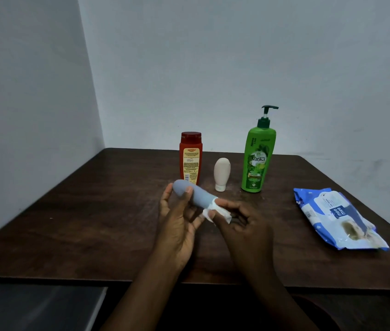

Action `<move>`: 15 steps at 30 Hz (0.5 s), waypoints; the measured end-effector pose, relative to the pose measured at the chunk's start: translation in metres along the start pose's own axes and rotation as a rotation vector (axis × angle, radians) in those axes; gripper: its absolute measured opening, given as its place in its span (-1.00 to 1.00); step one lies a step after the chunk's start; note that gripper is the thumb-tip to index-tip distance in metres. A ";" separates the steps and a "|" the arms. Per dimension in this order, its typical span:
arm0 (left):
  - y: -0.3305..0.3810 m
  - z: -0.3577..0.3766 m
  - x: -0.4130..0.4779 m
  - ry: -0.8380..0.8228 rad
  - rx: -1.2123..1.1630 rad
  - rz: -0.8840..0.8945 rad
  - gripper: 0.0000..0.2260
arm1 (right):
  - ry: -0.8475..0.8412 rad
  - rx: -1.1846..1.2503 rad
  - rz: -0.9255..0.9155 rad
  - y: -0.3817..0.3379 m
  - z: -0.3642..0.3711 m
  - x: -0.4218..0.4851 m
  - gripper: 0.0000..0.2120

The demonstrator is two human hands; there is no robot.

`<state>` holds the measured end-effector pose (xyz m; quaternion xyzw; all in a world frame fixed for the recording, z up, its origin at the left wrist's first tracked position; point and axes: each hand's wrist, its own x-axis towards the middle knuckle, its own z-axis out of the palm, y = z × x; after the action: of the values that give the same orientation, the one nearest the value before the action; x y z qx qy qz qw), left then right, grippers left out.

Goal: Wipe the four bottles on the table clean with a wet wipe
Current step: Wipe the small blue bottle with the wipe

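Note:
My left hand (179,218) holds a small grey-blue bottle (195,193) above the table, tilted with its rounded end up to the left. My right hand (239,223) pinches a white wet wipe (215,211) around the bottle's lower right end. Behind them stand a red bottle (190,158), a small beige tube bottle (222,173) upside down on its cap, and a tall green pump bottle (258,154).
A blue wet-wipe pack (337,218) lies on the right of the dark wooden table (93,211). White walls close in at the back and left. A grey surface (33,306) sits below the table's near left edge.

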<state>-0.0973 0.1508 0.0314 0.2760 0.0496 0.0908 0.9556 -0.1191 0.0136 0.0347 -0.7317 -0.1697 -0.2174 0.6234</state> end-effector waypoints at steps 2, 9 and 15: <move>0.009 -0.005 0.005 -0.023 0.122 0.077 -0.48 | -0.025 0.062 0.069 0.006 0.002 0.011 -0.75; 0.042 -0.017 0.034 -0.039 0.575 0.314 -0.53 | -0.189 0.031 0.288 0.029 0.025 0.045 -0.69; 0.071 -0.021 0.062 -0.099 0.899 0.420 -0.66 | -0.317 -0.104 0.297 0.035 0.059 0.075 -0.77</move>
<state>-0.0503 0.2329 0.0487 0.6688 -0.0184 0.2376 0.7042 -0.0312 0.0641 0.0377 -0.8047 -0.1443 -0.0140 0.5757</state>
